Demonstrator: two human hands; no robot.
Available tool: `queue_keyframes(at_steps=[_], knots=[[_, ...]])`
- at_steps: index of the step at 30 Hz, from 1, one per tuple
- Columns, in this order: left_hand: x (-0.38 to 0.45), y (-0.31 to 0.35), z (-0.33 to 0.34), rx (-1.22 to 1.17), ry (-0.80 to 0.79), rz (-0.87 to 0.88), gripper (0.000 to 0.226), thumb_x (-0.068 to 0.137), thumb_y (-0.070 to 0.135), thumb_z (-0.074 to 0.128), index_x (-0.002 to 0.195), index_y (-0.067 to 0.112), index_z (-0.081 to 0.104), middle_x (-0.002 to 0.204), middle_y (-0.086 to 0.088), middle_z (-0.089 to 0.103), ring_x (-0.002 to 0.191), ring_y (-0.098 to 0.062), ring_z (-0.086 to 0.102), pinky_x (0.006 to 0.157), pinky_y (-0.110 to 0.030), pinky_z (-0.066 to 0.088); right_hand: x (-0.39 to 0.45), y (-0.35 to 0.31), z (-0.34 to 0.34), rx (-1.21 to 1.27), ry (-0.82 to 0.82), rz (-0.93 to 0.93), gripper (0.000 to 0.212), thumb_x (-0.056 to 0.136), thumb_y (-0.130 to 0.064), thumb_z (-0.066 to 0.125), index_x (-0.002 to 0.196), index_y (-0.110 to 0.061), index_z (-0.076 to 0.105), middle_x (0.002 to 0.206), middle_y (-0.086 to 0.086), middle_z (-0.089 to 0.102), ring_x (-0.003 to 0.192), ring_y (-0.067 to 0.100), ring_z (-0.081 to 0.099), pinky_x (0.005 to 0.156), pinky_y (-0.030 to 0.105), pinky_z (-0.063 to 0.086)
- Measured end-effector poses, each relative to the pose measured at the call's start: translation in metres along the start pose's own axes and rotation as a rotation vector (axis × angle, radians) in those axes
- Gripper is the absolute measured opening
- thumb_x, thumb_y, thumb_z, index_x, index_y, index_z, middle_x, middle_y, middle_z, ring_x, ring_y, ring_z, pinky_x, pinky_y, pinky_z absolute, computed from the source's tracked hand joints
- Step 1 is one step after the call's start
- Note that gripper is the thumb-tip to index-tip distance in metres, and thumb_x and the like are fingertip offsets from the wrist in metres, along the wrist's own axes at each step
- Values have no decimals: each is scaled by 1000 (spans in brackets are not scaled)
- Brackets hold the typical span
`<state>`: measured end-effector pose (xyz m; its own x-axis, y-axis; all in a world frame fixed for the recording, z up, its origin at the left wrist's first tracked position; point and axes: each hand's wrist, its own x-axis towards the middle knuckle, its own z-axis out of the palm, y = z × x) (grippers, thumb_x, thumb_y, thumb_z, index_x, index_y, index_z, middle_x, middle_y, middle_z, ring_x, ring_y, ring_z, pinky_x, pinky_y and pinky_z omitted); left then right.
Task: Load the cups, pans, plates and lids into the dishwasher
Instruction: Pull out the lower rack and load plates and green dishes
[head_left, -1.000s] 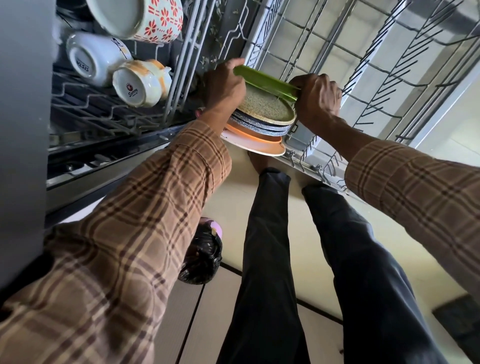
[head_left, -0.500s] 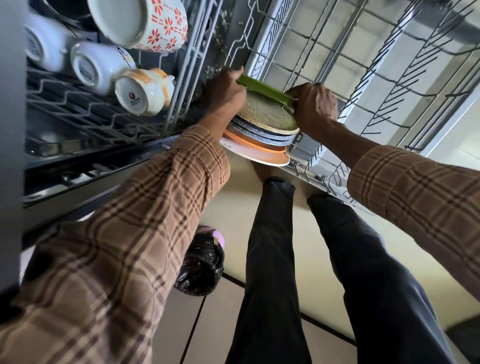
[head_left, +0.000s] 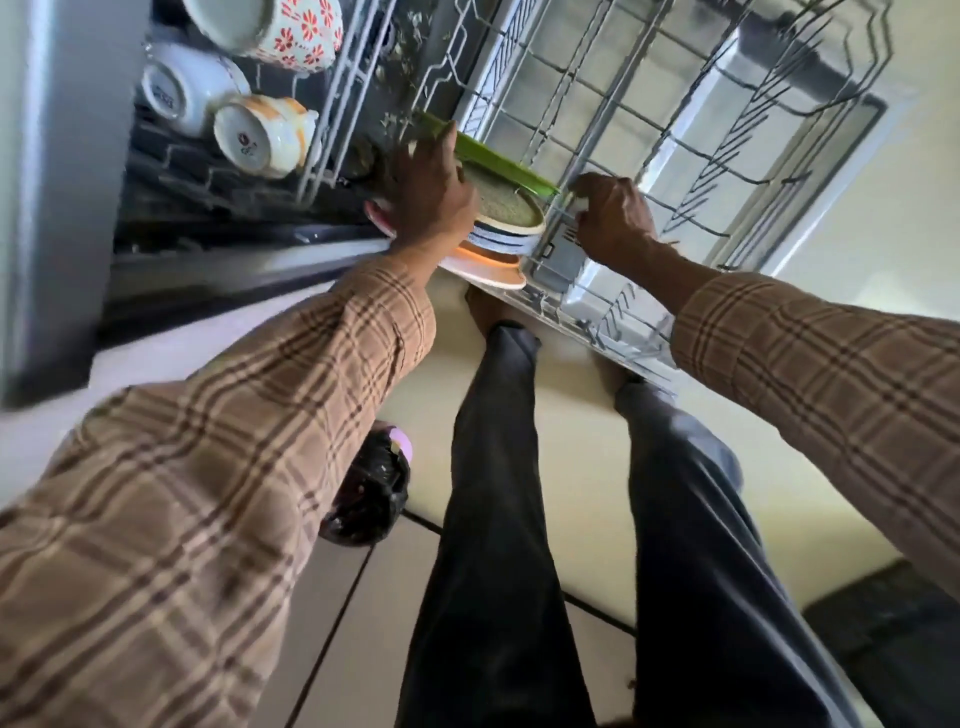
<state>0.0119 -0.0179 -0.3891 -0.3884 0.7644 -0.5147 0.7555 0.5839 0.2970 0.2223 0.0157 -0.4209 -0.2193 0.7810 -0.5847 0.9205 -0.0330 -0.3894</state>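
At the near-left corner of the pulled-out lower rack, a stack of plates sits on edge: green plate at the far side, a speckled one facing the camera, blue-rimmed ones behind it, orange plate nearest. Reads as the whole stack being parked against the rack's corner so plates can be peeled off 1 at a time into the tines; that's my guess, no plate is slotted yet.

Left hand is on the stack's left edge, fingers reaching up to the green plate's rim, thumb side hidden. Looks like it's bracing or gripping the stack to stop it tipping, but I can't tell how far the fingers wrap.

Right hand is off the plates, fingers curled at the rack wire beside the grey cutlery basket. Pinching wire or just resting: can't tell.

Cups sit upside down in the upper rack, 3 visible. No pans or lids in view.
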Motion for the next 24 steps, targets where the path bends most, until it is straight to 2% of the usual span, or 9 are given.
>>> queue_keyframes(at_steps=[3,5,7,9,13,16,19,22,24], knots=[[-61,41,-29,51,2,39,56,102,23,43,158,24,34,158,-7,39,148,-28,30,118,-54,23,-46,-7,-45,-56,-41,-90,48,90,-5,52,135,-19,61,133,11,65,119,35,62,96,40,53],[-100,63,-53,46,3,83,59,101,23,45,158,22,32,157,-6,38,150,-30,26,120,-58,18,-73,-18,-79,-76,-47,-176,50,88,-9,53,137,-19,58,132,10,65,117,37,63,94,41,53],[-148,78,-76,9,28,105,68,92,29,40,158,20,31,151,-7,43,146,-32,33,118,-66,25,-107,-38,-117,-111,-39,-244,51,88,-9,51,138,-22,56,132,9,65,116,35,63,92,39,53],[-190,88,-102,-24,104,79,71,88,26,45,157,17,32,150,-11,45,141,-33,41,112,-63,37,-141,-68,-152,-137,-9,-311,52,88,-10,50,137,-26,55,132,10,64,116,35,61,93,40,53],[-290,98,-170,-8,365,-24,71,93,19,61,156,13,31,157,-13,38,148,-34,32,118,-60,32,-229,-159,-220,-209,23,-637,37,94,-18,50,130,-24,59,129,13,64,111,35,61,90,50,55],[-349,81,-218,-10,568,-116,72,91,18,61,156,13,29,158,-11,36,148,-34,32,115,-60,35,-293,-230,-248,-268,17,-924,52,86,-30,41,134,-15,54,134,13,59,121,36,51,97,49,48],[-406,45,-267,-7,729,-292,73,94,20,55,160,11,24,164,-11,30,152,-33,25,118,-57,31,-351,-306,-254,-361,58,-1173,48,84,-7,47,132,-9,54,131,13,58,118,38,48,97,50,44],[-479,-4,-300,-14,872,-481,74,96,28,53,161,10,22,164,-12,28,153,-33,25,118,-57,30,-420,-373,-236,-444,67,-1431,42,85,-11,46,124,-3,57,124,21,58,114,45,52,96,52,43],[-521,-35,-316,-10,929,-571,74,97,32,54,160,9,22,162,-13,30,151,-33,27,116,-58,32,-465,-407,-223,-424,44,-1509,47,88,-13,53,133,-4,53,133,20,54,123,44,47,105,51,39]])
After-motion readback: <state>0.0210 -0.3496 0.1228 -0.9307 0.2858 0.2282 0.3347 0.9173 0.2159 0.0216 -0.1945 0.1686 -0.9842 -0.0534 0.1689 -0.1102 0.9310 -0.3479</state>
